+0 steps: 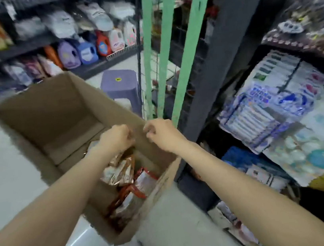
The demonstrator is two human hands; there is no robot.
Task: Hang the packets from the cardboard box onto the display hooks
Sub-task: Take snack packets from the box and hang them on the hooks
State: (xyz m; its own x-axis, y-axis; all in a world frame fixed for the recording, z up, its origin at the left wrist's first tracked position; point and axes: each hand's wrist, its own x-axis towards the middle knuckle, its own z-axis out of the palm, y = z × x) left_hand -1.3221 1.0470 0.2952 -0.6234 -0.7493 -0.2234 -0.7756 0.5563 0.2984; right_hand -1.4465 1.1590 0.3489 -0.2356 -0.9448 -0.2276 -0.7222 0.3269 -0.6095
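An open cardboard box stands on the floor in front of me. Red and brown packets lie in its near end. My left hand is over the box and grips the top of a hanging bunch of copper-brown packets. Level with it, above the box's right wall, my right hand has its fingers curled, and nothing shows in them. Beyond the box to the right rises the green display frame with a wire grid. The view is blurred and no hooks can be made out.
A purple plastic stool stands behind the box. Dark shelves with detergent bottles run along the back left. A dark shelf unit at the right holds bagged goods. Pale floor lies left of the box.
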